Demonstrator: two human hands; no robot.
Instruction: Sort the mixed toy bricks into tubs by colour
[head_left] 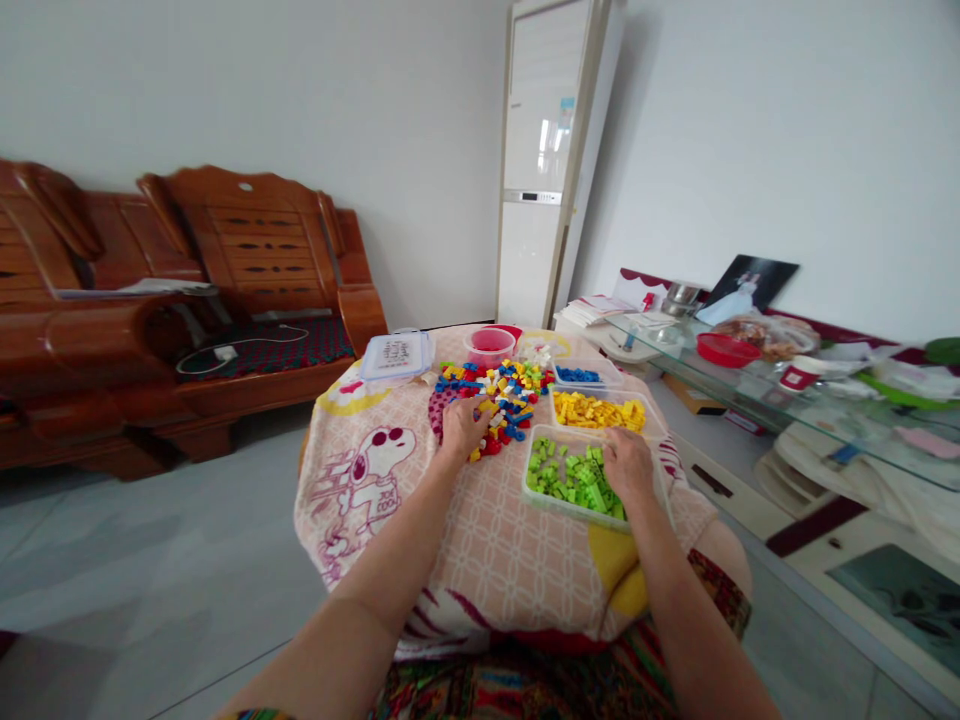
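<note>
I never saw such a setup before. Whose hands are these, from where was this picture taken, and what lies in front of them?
There is no machine here: these are a person's two bare hands, and the single picture comes from a camera worn on the head, looking forward and down. On a patterned cloth lies a pile of mixed coloured bricks; the left hand is at it. Right of the pile, clear boxes keep green bricks, yellow bricks and blue bricks apart, and the right hand is at the green ones. At this size I cannot tell whether either hand holds a brick.
</note>
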